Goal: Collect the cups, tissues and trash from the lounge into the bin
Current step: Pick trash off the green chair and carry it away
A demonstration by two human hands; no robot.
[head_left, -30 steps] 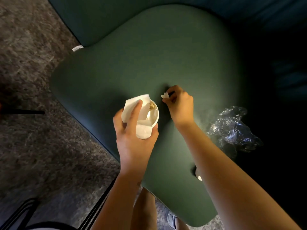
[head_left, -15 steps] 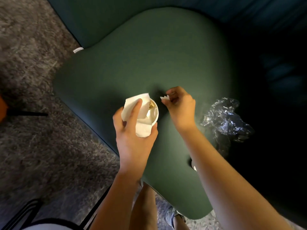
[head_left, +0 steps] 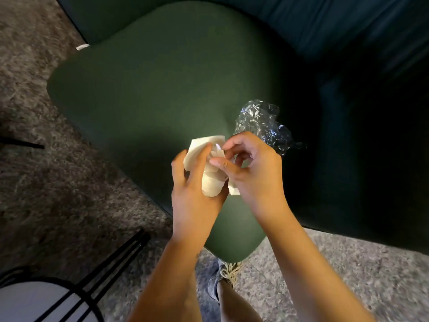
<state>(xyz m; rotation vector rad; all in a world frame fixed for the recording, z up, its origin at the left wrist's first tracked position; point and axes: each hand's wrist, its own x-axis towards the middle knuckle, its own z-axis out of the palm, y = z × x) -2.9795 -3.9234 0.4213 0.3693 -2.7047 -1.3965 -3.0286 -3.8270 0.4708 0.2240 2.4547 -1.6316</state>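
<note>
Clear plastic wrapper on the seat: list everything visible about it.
The clear plastic wrapper is a crumpled, glossy, see-through film, bunched into a loose heap with bright glints. It lies on the green seat near its dark right edge, just beyond the right hand; whether they touch cannot be told.

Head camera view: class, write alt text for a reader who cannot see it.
A left hand holds a tissue-stuffed paper cup while the right hand pinches the tissue, above a green seat with crumpled clear plastic.
</note>
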